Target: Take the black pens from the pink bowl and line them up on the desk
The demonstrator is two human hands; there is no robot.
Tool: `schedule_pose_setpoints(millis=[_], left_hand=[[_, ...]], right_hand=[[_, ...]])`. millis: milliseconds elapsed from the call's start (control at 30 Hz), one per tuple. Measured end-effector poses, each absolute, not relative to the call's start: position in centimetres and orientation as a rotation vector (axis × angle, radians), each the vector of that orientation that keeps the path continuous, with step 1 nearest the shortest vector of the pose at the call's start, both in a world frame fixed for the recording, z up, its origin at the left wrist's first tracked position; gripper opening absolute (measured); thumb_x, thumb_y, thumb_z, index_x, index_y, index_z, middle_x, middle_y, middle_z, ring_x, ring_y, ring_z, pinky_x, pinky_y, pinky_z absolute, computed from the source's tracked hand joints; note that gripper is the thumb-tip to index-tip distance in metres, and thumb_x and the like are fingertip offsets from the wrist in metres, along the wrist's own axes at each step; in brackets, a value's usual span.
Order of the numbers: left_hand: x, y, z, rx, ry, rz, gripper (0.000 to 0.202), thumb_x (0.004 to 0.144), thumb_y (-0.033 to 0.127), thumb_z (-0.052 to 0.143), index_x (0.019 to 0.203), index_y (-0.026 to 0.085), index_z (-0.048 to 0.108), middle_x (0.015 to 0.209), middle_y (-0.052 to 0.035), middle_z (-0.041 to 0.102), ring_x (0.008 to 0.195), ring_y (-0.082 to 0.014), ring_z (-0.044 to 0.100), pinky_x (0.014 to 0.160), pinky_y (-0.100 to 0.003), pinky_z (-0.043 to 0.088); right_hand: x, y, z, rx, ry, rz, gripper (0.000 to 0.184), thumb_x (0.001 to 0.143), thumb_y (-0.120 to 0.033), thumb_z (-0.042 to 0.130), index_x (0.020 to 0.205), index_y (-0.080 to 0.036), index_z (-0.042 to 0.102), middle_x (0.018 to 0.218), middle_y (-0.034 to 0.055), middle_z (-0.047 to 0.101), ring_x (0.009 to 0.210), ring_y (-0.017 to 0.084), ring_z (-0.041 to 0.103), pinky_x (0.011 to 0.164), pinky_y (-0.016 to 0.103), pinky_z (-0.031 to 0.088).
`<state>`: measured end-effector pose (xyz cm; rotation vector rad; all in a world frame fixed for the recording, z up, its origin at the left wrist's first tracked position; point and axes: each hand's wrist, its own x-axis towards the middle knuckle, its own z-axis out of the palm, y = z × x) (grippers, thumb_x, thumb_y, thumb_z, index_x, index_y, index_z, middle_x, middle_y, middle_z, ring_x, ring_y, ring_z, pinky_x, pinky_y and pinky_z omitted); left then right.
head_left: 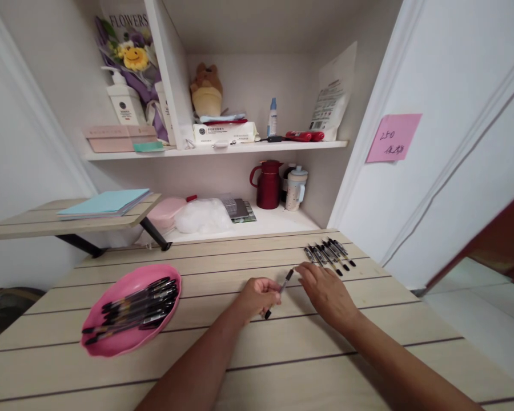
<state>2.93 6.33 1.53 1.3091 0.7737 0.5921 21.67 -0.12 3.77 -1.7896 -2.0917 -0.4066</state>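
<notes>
My left hand point(257, 297) is closed around a black pen point(282, 287) at the middle of the wooden table point(248, 365). The pen slants up to the right, its tip end sticking out below my fingers. My right hand point(325, 294) reaches in from the right and its fingertips pinch the pen's upper end. Just beyond my right hand, several black pens point(329, 256) lie side by side in a row on the table. A pink oval dish point(131, 311) at the left holds several more black pens.
Behind the table is a recessed shelf with a red jug point(268, 184), a lidded cup point(296, 188), a pink box point(167, 211) and a white bag point(205, 216). A small raised side table point(34, 220) carries blue folders point(105, 202). A pink note point(393, 137) is stuck to the right wall.
</notes>
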Motion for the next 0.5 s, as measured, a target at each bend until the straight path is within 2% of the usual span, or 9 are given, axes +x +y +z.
schedule_pose_setpoints(millis=[67,133,200,300,500], left_hand=[[3.0,6.5,1.3,1.275,0.75,0.636,0.026,0.06,0.027,0.064,0.081,0.014,0.057,0.06,0.0,0.062,0.033,-0.002,0.036,0.035,-0.017,0.025],[3.1,6.6,1.1,1.252,0.741,0.669,0.027,0.06,0.028,0.065,0.081,0.015,0.054,0.06,-0.0003,0.061,0.034,-0.0032,0.04,0.034,-0.016,0.027],[3.1,6.7,1.0,1.218,0.732,0.701,0.027,0.061,0.029,0.065,0.081,0.015,0.052,0.059,0.0001,0.061,0.035,-0.0045,0.043,0.035,-0.016,0.029],[3.2,6.6,1.0,1.137,0.701,0.742,0.028,0.062,0.028,0.065,0.08,0.016,0.049,0.06,0.0003,0.061,0.037,-0.0053,0.046,0.038,-0.017,0.034],[3.3,6.2,1.3,1.048,0.684,0.815,0.035,0.062,0.031,0.067,0.087,0.015,0.048,0.073,-0.0025,0.063,0.045,-0.006,0.051,0.046,-0.02,0.04]], right_hand=[[21.1,-0.5,3.6,-1.878,-1.859,-0.053,0.025,0.085,-0.029,0.036,0.088,-0.017,0.057,0.083,0.0086,0.062,0.07,0.018,0.054,0.066,0.029,0.036],[20.0,-0.9,3.3,-1.814,-1.709,0.391,0.03,0.083,-0.039,0.038,0.07,-0.018,0.055,0.062,0.0029,0.058,0.058,0.015,0.051,0.056,0.025,0.036],[18.5,-1.2,2.8,-1.654,-1.619,0.714,0.029,0.078,-0.042,0.045,0.063,-0.018,0.052,0.056,-0.0006,0.054,0.053,0.012,0.048,0.052,0.023,0.035],[16.1,-1.4,1.7,-1.501,-1.488,0.878,0.023,0.07,-0.039,0.056,0.068,-0.017,0.054,0.062,-0.0016,0.056,0.056,0.01,0.047,0.052,0.021,0.035],[15.3,-0.6,0.2,-1.465,-1.288,0.999,0.021,0.07,-0.038,0.054,0.067,-0.017,0.052,0.05,-0.0049,0.049,0.044,0.008,0.039,0.043,0.02,0.031]])
